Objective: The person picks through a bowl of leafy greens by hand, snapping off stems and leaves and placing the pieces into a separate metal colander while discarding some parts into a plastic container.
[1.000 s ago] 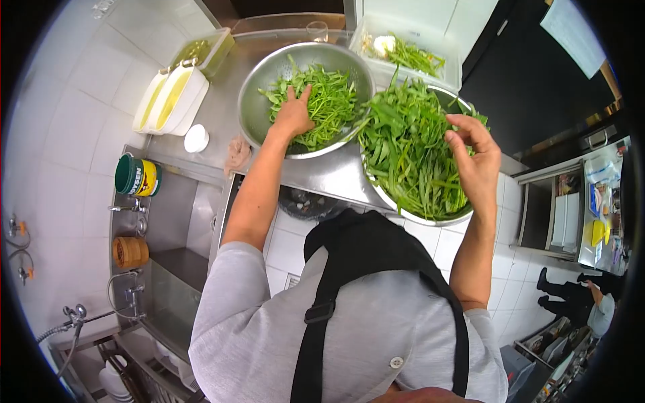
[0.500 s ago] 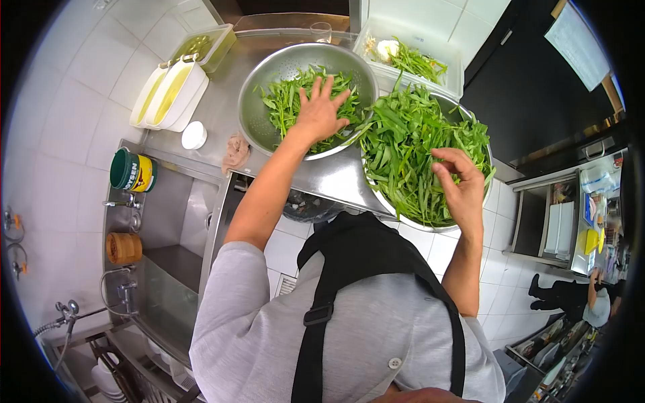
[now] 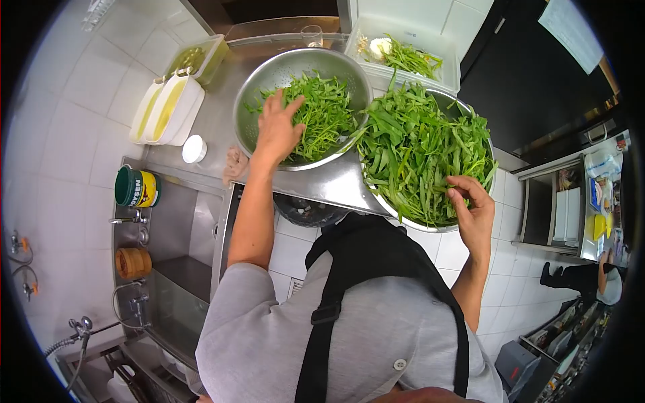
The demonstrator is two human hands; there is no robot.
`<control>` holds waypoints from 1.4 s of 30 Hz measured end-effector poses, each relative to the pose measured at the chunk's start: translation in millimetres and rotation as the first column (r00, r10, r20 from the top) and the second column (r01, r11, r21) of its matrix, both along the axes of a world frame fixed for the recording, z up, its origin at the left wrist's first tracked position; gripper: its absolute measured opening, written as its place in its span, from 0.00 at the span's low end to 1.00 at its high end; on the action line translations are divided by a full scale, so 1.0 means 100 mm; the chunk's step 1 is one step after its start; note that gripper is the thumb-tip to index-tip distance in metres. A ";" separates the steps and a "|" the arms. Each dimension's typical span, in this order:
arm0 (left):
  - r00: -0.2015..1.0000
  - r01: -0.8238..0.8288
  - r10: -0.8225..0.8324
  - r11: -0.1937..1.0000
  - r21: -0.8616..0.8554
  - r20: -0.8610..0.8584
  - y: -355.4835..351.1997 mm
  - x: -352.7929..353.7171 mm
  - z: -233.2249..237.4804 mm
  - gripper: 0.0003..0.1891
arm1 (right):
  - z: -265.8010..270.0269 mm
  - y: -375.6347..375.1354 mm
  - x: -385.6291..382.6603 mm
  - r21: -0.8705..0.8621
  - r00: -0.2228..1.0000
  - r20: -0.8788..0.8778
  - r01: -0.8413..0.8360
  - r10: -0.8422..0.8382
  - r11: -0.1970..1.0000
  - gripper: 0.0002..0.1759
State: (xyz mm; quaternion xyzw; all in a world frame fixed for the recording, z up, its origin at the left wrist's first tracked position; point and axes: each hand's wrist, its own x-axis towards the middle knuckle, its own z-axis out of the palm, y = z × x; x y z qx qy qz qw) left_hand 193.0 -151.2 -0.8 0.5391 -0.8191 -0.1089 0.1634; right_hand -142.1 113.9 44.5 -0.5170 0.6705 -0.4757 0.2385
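The left hand's [image 3: 275, 131] fingers [image 3: 293, 107] are spread wide and lie flat on the cut green leafy stems [image 3: 326, 114] that half fill the round perforated steel colander [image 3: 259, 84] on the steel counter [image 3: 329, 178]. The right hand's [image 3: 476, 215] fingers [image 3: 463, 185] curl inward together at the near edge of the heap of long-leaved greens [image 3: 416, 148] filling the large round metal bowl [image 3: 449, 99] just beside the colander; whether they pinch a stem cannot be told. Behind both stands a white plastic tub [image 3: 451, 67] with a few more greens.
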 end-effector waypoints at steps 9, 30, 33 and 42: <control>0.972 -0.197 0.223 0.949 0.245 -0.082 -0.42 0.46 -0.15 0.51 | -0.16 -0.02 0.03 0.034 0.998 0.041 -0.039 0.037 0.999 0.12; 0.980 -0.197 0.197 0.978 -0.073 -0.001 -0.40 0.17 0.20 0.15 | -0.17 -0.12 0.17 -0.005 0.989 0.040 -0.139 0.139 0.990 0.11; 0.976 -0.208 0.199 0.970 -0.127 -0.085 -0.51 0.25 0.27 0.15 | -0.19 -0.11 0.16 0.001 0.991 0.039 -0.130 0.129 0.992 0.11; 0.981 -0.086 0.086 0.996 0.009 -0.174 -0.49 0.48 -0.06 0.24 | -0.23 -0.04 0.12 0.024 0.994 0.070 -0.086 0.085 0.996 0.11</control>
